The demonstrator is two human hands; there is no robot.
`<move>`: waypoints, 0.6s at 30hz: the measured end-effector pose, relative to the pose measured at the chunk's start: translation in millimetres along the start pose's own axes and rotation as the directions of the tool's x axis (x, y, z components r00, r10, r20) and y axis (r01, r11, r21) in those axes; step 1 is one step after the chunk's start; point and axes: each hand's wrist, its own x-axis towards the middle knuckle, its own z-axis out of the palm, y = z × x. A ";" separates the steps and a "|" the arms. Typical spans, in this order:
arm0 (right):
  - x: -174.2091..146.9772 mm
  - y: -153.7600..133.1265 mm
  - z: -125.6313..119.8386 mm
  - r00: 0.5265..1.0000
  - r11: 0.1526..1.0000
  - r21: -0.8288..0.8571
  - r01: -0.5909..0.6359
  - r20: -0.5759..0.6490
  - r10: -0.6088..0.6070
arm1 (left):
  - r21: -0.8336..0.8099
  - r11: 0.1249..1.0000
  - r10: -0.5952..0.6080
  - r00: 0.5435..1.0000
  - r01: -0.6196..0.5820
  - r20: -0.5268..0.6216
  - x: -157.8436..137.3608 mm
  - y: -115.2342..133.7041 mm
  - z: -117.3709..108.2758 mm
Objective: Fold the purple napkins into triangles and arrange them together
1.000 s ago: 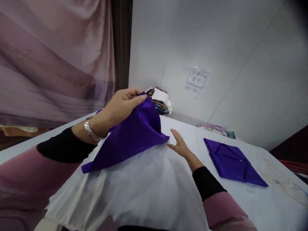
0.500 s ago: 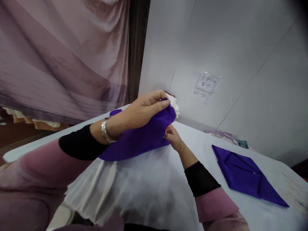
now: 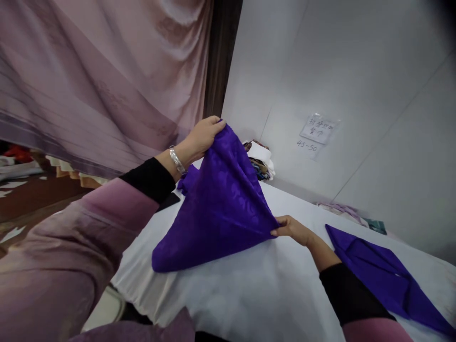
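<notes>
A purple patterned cloth napkin (image 3: 221,204) stretches between my two hands above the white-covered table (image 3: 249,289). My left hand (image 3: 204,135) pinches its upper corner and holds it raised. At the right corner, lower down, my right hand (image 3: 290,229) is closed on the napkin with thumb and fingers. The napkin's lower left corner hangs near the table's front edge; I cannot tell whether it touches the cloth. To the right, a folded purple napkin (image 3: 381,270) lies flat on the table.
A stack of folded cloths (image 3: 261,159) stands at the back against the grey wall (image 3: 302,57). More cloths (image 3: 349,216) lie along the wall at right. A paper sign (image 3: 316,129) hangs there. A pink curtain (image 3: 107,71) fills the left; a chair (image 3: 107,308) stands below.
My hands have moved apart, the left one up and the right one down to the right. The bunched napkin is now spread open between them. The view has shifted slightly.
</notes>
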 end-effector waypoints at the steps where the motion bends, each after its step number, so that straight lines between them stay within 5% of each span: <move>1: -7.5 4.7 -6.7 1.000 1.000 0.018 -0.013 -0.019 0.013 | 0.025 0.999 -0.026 0.999 0.027 -0.031 5.4 -8.1 -2.9; 5: -35.1 13.3 -22.8 0.991 0.987 0.157 -0.042 -0.116 0.061 | 0.102 0.989 -0.098 0.988 0.111 -0.116 18.6 -35.2 -6.2; 11: -56.4 10.5 -18.7 0.991 0.945 0.323 -0.046 -0.104 0.083 | 0.143 0.971 -0.173 0.977 0.190 -0.124 22.6 -58.0 2.5; 15: -50.8 21.2 -16.5 0.994 0.956 0.284 -0.071 -0.057 0.091 | 0.152 0.957 -0.232 0.967 0.246 -0.103 22.7 -69.5 13.2; 18: -38.5 28.6 -12.5 0.982 0.974 0.219 -0.057 -0.162 0.094 | 0.160 0.950 -0.266 0.963 0.268 -0.035 18.7 -72.7 25.4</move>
